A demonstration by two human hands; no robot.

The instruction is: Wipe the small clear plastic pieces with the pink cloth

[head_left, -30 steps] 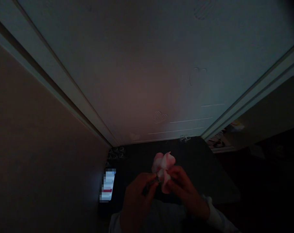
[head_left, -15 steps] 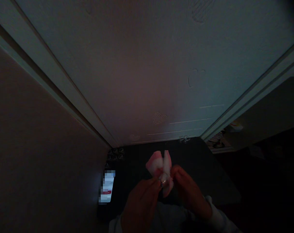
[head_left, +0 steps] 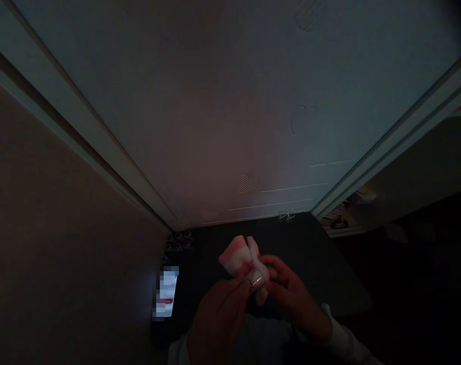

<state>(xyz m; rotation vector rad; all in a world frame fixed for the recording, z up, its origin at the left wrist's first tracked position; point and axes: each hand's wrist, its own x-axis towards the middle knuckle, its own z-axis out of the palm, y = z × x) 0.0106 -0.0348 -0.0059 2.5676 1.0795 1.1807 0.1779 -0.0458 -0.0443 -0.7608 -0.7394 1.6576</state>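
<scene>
Between my hands, above the dark tabletop, is a pink and white fabric bow (head_left: 238, 256) with pointed, flared ends. A small shiny piece (head_left: 257, 280) sits at its middle; the dim light does not show whether it is metal or clear plastic. My left hand (head_left: 218, 310) pinches the bow near this shiny piece, fingers pressed together. On the other side, my right hand (head_left: 294, 294) has its thumb and bent fingers closed on the bow's right side. The fingertips partly hide the lower folds.
A lit phone-like screen (head_left: 167, 294), partly blurred out, is at the left of the dark tabletop (head_left: 329, 274). Several small clear objects (head_left: 180, 240) stand in the back left corner, and more clear pieces (head_left: 286, 216) lie by the heart-patterned wall (head_left: 215, 126). A shelf with items (head_left: 337, 215) is at right.
The bow has shifted slightly left and turned, showing more of the shiny piece. My right hand's fingers have moved in closer around the bow's right side.
</scene>
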